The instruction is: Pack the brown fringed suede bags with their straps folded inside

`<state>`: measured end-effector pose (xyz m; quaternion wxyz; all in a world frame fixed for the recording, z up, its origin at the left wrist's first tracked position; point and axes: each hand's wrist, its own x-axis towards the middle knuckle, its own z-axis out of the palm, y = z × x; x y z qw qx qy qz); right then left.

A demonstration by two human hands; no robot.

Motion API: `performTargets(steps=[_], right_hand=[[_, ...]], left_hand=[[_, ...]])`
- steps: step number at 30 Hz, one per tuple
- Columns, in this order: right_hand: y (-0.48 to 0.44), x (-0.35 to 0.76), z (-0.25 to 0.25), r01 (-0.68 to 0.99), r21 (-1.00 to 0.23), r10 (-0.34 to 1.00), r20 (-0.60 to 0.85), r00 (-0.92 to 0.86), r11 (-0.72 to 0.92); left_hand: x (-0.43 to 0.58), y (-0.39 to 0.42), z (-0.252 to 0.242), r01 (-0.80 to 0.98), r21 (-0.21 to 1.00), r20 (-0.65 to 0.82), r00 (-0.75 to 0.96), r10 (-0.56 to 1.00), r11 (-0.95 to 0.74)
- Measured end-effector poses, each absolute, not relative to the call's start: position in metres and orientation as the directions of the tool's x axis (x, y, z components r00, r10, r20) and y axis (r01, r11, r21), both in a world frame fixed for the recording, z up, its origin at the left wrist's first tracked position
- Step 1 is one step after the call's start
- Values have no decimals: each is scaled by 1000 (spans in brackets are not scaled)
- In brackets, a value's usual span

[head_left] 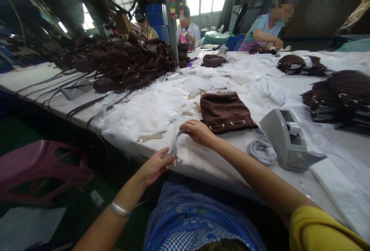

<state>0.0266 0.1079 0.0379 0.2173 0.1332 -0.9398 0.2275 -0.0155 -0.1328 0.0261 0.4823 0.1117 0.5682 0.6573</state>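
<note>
My left hand [158,163] pinches the lower end of a thin, pale grey strip [173,144] at the table's front edge. A small metal clasp or ring [178,160] shows at that end, by the fingertips. The strip arches up to my right hand [199,132], whose fingers are closed on its upper end. Just beyond the right hand lies a brown drawstring bag [225,108] with gold eyelets, flat on the white table [202,166]. Right of the bag are a grey tape dispenser [285,139] and a coil of grey material [261,152].
A large heap of brown bags [124,62] with trailing straps covers the table's left. Clear plastic sheets [150,104] spread over the middle, near cardboard strips [152,136]. Stacked brown bags [341,97] stand right. A pink stool [43,166] is at left. Several people work across the table.
</note>
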Motion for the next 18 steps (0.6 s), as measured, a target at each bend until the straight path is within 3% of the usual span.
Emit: performTargets(steps=[6, 14, 18], right_hand=[[100, 18, 41, -463, -330, -308, 426, -851, 823], [74, 8, 40, -549, -217, -494, 260, -830, 807], [69, 4, 43, -517, -232, -478, 205, -854, 824]], left_hand=[[-7, -143, 19, -324, 946, -262, -720, 642, 23], [6, -155, 1, -412, 907, -347, -849, 397, -90], [10, -160, -6, -270, 960, -240, -927, 288, -69]])
